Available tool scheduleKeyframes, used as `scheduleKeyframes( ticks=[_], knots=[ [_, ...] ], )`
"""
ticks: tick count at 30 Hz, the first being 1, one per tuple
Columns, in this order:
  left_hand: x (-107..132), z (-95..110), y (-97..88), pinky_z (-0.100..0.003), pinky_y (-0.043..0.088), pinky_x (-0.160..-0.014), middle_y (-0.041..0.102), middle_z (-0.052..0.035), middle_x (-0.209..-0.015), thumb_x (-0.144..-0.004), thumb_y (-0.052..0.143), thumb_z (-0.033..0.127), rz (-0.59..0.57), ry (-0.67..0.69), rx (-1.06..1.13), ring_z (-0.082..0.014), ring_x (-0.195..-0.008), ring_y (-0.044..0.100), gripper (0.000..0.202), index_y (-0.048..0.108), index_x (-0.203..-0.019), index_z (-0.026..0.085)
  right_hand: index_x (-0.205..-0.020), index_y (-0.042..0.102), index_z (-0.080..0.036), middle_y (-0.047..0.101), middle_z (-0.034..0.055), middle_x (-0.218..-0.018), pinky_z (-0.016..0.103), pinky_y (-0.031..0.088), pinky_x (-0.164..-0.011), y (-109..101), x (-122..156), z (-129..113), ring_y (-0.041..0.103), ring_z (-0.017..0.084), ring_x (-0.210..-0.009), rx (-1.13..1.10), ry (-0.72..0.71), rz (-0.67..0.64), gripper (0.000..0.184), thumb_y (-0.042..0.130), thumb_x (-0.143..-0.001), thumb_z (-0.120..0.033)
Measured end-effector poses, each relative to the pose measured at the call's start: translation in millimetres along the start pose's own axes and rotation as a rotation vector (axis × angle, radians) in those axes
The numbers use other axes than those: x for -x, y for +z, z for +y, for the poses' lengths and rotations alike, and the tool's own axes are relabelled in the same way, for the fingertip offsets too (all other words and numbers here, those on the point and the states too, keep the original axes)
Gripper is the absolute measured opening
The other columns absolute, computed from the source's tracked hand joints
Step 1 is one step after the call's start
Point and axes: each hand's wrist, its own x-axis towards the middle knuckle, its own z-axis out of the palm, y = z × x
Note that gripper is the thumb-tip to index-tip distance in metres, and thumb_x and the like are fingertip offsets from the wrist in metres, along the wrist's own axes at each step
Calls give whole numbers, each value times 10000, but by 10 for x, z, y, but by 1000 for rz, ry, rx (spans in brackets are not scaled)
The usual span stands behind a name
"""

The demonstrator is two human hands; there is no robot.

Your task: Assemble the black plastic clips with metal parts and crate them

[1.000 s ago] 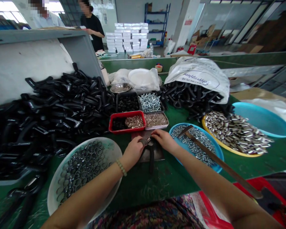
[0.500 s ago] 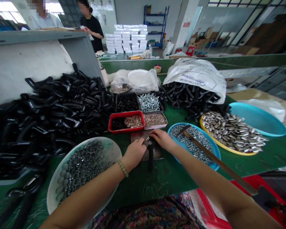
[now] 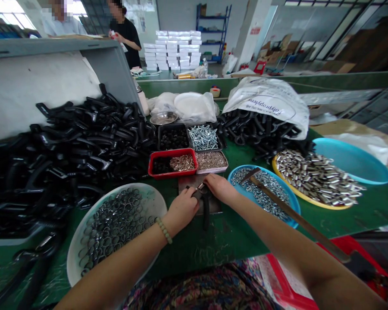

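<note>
The left hand (image 3: pixel 183 211) and right hand (image 3: pixel 220 189) have their fingers apparently clamped on a black handle (image 3: pixel 206 213), on a metal plate (image 3: pixel 214 207) on the desk (image 3: pixel 194 254). A heap of black handles (image 3: pixel 74 159) sits left; a white bowl (image 3: pixel 148 193) holds many rings (image 3: pixel 113 228).

Light: bright, even factory daylight; windows (image 3: pixel 14 9) glare at upper left
Shadows: soft, faint beneath the left hand (image 3: pixel 181 211)
Distortion: strong wide-angle bowing at frame edges
Focus: background slightly soft
</note>
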Motion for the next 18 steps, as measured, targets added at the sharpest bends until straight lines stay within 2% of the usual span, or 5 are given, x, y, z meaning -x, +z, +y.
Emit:
scheduleKeyframes(
  ticks=[4, 11, 14, 18],
  knots=[
    [14, 9, 17, -353, 448, -916, 518, -82, -1130, -883, 444, 209, 14, -6, 5, -211, -1011, 498, 185, 596, -980, 168, -936, 598, -154, 640, 56, -895, 247, 448, -771, 5, -25, 44, 596, 148, -852, -31, 18, 25, 142, 470, -914, -212],
    [20, 16, 21, -345, 445, -927, 521, -80, -1141, -881, 447, 201, 11, -23, 23, -201, -1019, 499, 188, 591, -999, 174, -923, 613, -167, 664, 40, -879, 235, 448, -723, 28, -64, 67, 610, 138, -806, -19, 76, 32, 147, 481, -908, -231],
    [21, 9, 27, -351, 447, -925, 522, -83, -1143, -895, 430, 222, 18, -17, 27, -204, -1011, 496, 196, 593, -993, 172, -938, 611, -157, 653, 67, -902, 260, 447, -749, 1, -35, -3, 605, 164, -842, 31, 56, 0, 169, 462, -915, -233],
    [26, 8, 47, -355, 452, -919, 523, -88, -1138, -903, 415, 234, 32, -17, 13, -210, -1003, 496, 209, 598, -975, 164, -899, 627, -121, 638, 128, -930, 307, 445, -792, 0, -13, -171, 595, 215, -897, 106, 32, -51, 187, 441, -891, -134]
  ],
)
